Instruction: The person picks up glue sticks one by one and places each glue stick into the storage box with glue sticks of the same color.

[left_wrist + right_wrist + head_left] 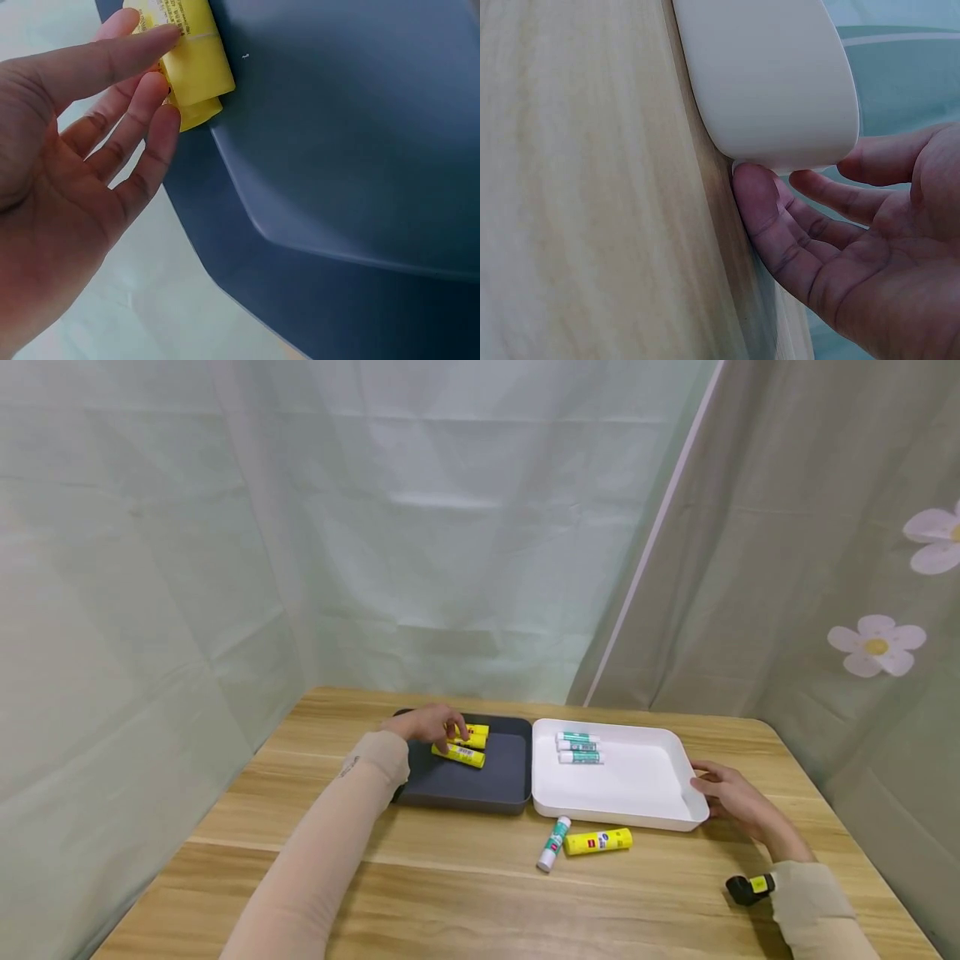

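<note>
My left hand (pixel 435 725) reaches over the left side of the dark grey tray (pixel 468 800), thumb and fingers loosely spread. Its thumb overlaps the nearest yellow glue stick (pixel 459 756), which lies at a slant beside other yellow glue sticks (pixel 477 730) partly hidden by the fingers. In the left wrist view, the fingertips come right to that yellow glue stick (pixel 196 64). My right hand (pixel 738 797) holds the right end of the white tray (pixel 645 781). Its thumb is at the rim and its fingers curl at the wall's lower side, as the right wrist view shows.
Three green-and-white glue sticks (pixel 581 747) lie in the white tray. On the wooden table (pixel 480 902) before the trays are a green-and-white glue stick (pixel 554 844) and a yellow glue stick (pixel 598 842). A pale curtain (pixel 450 527) hangs behind the table.
</note>
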`<state>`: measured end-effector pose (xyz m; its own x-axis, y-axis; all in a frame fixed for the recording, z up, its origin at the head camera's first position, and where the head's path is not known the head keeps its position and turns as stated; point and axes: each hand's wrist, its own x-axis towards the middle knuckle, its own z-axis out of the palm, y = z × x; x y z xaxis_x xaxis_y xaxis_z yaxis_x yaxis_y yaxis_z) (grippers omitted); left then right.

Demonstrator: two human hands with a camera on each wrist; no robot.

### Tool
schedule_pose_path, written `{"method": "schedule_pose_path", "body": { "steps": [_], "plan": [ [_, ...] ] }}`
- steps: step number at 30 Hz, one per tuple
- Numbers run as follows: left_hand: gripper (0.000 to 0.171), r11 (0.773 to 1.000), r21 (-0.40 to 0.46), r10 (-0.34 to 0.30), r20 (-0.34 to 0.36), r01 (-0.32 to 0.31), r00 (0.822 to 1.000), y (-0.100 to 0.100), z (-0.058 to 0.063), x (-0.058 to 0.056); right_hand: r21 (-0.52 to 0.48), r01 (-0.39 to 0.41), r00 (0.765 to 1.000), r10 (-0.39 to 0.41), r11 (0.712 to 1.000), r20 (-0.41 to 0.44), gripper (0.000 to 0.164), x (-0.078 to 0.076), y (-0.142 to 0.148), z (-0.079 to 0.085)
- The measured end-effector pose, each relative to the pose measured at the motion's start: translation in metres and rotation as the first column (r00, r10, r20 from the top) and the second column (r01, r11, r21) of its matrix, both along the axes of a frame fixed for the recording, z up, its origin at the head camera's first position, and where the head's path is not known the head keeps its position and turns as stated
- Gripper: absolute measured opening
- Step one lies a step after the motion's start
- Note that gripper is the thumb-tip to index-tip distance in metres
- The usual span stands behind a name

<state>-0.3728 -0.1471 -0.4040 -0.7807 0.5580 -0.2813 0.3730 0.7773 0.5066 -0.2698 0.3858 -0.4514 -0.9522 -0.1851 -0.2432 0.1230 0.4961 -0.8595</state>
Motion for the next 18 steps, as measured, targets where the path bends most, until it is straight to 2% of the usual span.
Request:
{"method": "schedule_pose_path", "body": {
  "steps": [4, 12, 18],
  "plan": [
    [0.034, 1.000, 0.008, 0.002, -0.006, -0.002, 1.000, 0.0000, 0.0006, 0.0012, 0.015, 0.001, 1.000, -0.001, 1.000, -0.003, 0.062, -0.0004, -0.0002, 0.0013],
    [0.033, 0.997, 0.051, 0.050, 0.020, -0.051, 0.999, 0.0013, 0.0025, 0.0035, -0.020, -0.008, 1.000, 0.007, 1.000, -0.013, 0.058, 0.0003, -0.0011, 0.0000],
    [0.032, 0.998, 0.042, 0.046, 0.017, -0.047, 0.999, 0.0033, 0.0055, 0.0049, -0.015, -0.005, 1.000, 0.005, 1.000, -0.012, 0.058, 0.0011, -0.0022, 0.0011]
  ]
}}
